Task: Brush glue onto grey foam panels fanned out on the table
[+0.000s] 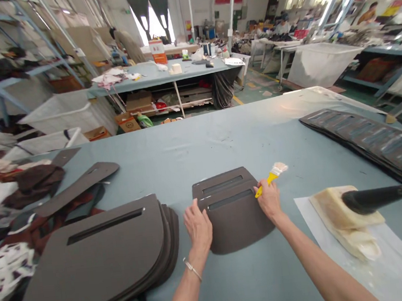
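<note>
Two overlapping dark grey panels (pixel 239 225), each with a long slot, lie in front of me on the blue-green table. My left hand (pixel 198 225) touches their left edge, fingers bent over it. At the right edge, my right hand (pixel 269 198) holds a yellow-handled brush (pixel 271 177) with pale bristles pointing away and up to the right. Left of my hands sits a stack of larger dark panels (pixel 105 261), the top one slotted. On the right, a cream block (pixel 331 208) with a black cone-shaped piece (pixel 374 198) rests on a white sheet (pixel 396 264).
Along the right side of the table (pixel 172 148) lies a long pile of slotted dark strips (pixel 372 142). Dark cut pieces and cloth scraps (pixel 39 184) crowd the left side. Beyond stand another table (pixel 136 84), white bins (pixel 70 109) and a distant person (pixel 368 14).
</note>
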`<state>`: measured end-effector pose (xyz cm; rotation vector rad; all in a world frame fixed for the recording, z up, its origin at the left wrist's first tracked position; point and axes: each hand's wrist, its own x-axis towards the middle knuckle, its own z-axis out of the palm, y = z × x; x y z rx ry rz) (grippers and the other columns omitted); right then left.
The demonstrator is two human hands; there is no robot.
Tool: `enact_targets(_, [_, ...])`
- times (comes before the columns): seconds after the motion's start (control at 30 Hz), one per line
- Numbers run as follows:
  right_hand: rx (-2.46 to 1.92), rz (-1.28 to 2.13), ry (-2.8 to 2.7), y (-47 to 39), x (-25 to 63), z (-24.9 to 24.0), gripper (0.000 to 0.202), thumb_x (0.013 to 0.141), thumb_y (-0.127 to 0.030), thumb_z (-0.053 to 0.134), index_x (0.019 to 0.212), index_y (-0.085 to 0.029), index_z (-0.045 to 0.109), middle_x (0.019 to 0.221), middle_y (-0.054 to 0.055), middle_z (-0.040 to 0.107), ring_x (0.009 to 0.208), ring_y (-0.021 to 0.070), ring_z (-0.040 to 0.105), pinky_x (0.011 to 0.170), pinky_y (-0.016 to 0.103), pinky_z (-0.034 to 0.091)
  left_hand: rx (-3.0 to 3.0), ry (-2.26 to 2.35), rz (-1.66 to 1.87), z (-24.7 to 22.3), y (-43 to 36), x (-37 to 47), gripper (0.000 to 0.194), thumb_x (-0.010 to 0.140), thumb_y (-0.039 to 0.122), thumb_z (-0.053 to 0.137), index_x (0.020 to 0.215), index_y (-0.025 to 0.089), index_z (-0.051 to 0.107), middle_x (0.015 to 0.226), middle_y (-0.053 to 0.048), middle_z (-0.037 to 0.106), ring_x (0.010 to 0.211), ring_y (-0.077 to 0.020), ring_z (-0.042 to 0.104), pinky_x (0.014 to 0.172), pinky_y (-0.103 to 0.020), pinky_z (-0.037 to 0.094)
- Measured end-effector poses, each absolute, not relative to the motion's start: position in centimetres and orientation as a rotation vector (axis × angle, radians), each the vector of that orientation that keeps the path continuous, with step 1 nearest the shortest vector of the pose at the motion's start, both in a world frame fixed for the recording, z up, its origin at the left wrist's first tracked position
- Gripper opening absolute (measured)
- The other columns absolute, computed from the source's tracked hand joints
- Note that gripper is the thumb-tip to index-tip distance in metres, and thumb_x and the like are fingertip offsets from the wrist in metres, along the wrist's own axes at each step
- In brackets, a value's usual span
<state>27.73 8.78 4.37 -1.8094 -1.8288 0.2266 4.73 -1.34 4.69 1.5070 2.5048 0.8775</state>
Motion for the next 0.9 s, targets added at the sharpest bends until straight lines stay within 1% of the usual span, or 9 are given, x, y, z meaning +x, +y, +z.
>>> enact_targets(0.1, [-1.46,0.726,-1.694,3.7,25.0,6.9,0.01,0.086,-0.031,0.053,0.086,-0.022,0.048,0.093,0.006,0.06,0.085,0.0176,0.056,0.078,0.029,0.041,1.759,2.419,0.88,5.8,-4.9,8.2,0.05,0.087,0.017,0.042,0.136,0.021,0.037,0.112,-0.012,0.049,0.102,-0.0245,0.048,0.088,-0.042,0.041])
enact_targets(0.17, [-1.281,1.013,-1.53,0.3,22.8,8.5,0.018,0.083,-0.036,0.058,0.087,-0.023,0.046,0.092,0.003,0.062,0.078,0.0151,0.058,0.074,0.027,0.044,1.836,2.37,0.878,6.4,-7.3,10.5,0.052,0.087,0.015,0.042,0.138,0.023,0.037,0.114,-0.013,0.048,0.103,-0.0243,0.048,0.088,-0.041,0.042])
enact_targets(0.27, [-1.196,1.198,-1.323,-3.6,20.5,10.2,0.03,0.073,-0.036,0.068,0.086,-0.023,0.044,0.085,0.0,0.063,0.068,0.0126,0.057,0.067,0.026,0.046,1.9,2.368,0.809,6.9,-10.5,12.9,0.049,0.087,0.014,0.039,0.135,0.025,0.043,0.117,-0.013,0.049,0.105,-0.0259,0.046,0.086,-0.042,0.042])
enact_targets(0.43, [-1.248,1.173,-1.319,-7.0,21.0,11.6,0.026,0.072,-0.03,0.065,0.08,-0.024,0.04,0.074,-0.003,0.06,0.065,0.0129,0.056,0.065,0.025,0.046,2.077,2.41,0.641,8.0,-14.9,13.4,0.061,0.081,0.003,0.04,0.135,0.031,0.043,0.119,-0.011,0.05,0.105,-0.0262,0.046,0.084,-0.043,0.043])
enact_targets(0.57, [-1.307,1.05,-1.542,-9.9,22.7,11.2,0.016,0.075,-0.029,0.057,0.078,-0.022,0.042,0.067,-0.004,0.053,0.057,0.0109,0.048,0.056,0.022,0.039,2.217,2.399,0.583,8.7,-18.2,13.0,0.062,0.078,0.001,0.046,0.132,0.032,0.047,0.12,-0.01,0.049,0.105,-0.0249,0.047,0.084,-0.042,0.044])
enact_targets(0.67, [-1.298,1.076,-1.666,-12.4,23.9,10.1,0.01,0.078,-0.028,0.051,0.077,-0.022,0.042,0.062,-0.006,0.048,0.052,0.0099,0.044,0.051,0.02,0.035,2.3,2.296,0.65,9.3,-20.8,13.3,0.056,0.079,0.003,0.048,0.127,0.032,0.051,0.12,-0.009,0.05,0.106,-0.0244,0.047,0.085,-0.041,0.043])
enact_targets(0.8, [-1.329,0.989,-1.781,-15.6,26.5,8.3,0.004,0.077,-0.025,0.044,0.076,-0.022,0.042,0.063,-0.004,0.049,0.054,0.0112,0.047,0.054,0.021,0.038,2.213,2.138,0.812,10.8,-24.4,13.3,0.041,0.084,0.01,0.047,0.12,0.027,0.056,0.118,-0.008,0.053,0.108,-0.021,0.048,0.088,-0.037,0.04])
enact_targets(0.83, [-1.367,0.93,-1.815,-16.5,27.5,7.9,0.002,0.075,-0.023,0.042,0.076,-0.022,0.042,0.063,-0.003,0.05,0.054,0.0119,0.048,0.054,0.021,0.038,2.15,2.135,0.844,11.3,-25.2,12.9,0.033,0.086,0.013,0.047,0.114,0.025,0.059,0.114,-0.008,0.055,0.106,-0.0201,0.049,0.088,-0.036,0.04])
enact_targets(0.9, [-1.484,0.802,-1.883,-18.4,30.1,7.1,0.013,0.071,-0.02,0.038,0.08,-0.022,0.046,0.064,-0.001,0.053,0.053,0.0135,0.05,0.053,0.023,0.039,2.007,2.177,0.863,12.2,-26.8,11.4,0.019,0.089,0.018,0.045,0.095,0.021,0.062,0.097,-0.005,0.06,0.095,-0.0179,0.052,0.086,-0.035,0.039])
